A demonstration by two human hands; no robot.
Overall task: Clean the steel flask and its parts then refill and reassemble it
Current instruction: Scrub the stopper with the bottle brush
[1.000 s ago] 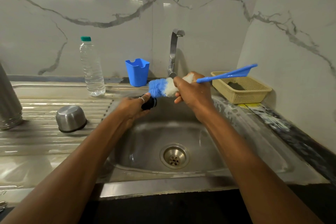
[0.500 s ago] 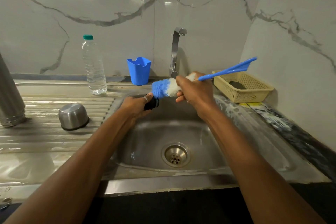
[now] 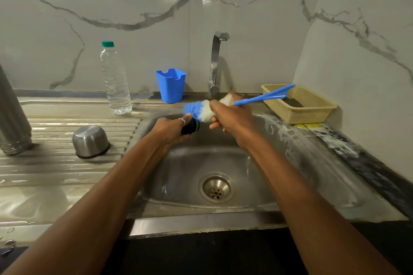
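Head view over a steel sink [image 3: 201,223]. Nearest, both forearms reach forward above the basin, whose drain [image 3: 216,189] lies uncovered below them. The left hand [image 3: 172,128] holds a black stopper [image 3: 191,127], apparently the flask's inner plug, its grip curled round the part and a ring visible on one finger. The right hand [image 3: 232,116] grasps a bottle brush [image 3: 196,108] where the white bristles meet the blue handle. The blue bristle tip either touches the stopper's end or lies just above it; which cannot be told. To the left, on the ribbed worktop [image 3: 55,169], a steel cup lid [image 3: 90,140] sits mouth down. At the frame edge the steel flask body [image 3: 12,118] stands inverted on its threaded neck, well apart from the hands. Farther back stand a clear water bottle [image 3: 115,82] with a green cap, a blue holder [image 3: 171,85] and the tap [image 3: 215,62], from which no stream can be made out, with a yellow basket [image 3: 312,114] on the right. Judged progress: the body and cup lid, upended as if draining, appear washed, and the stopper is under scrubbing. Rinsing it, refilling (perhaps from the bottle) and reassembly remain. No brand, label or legible writing is visible; faint marks at the worktop's near left edge are unreadable.
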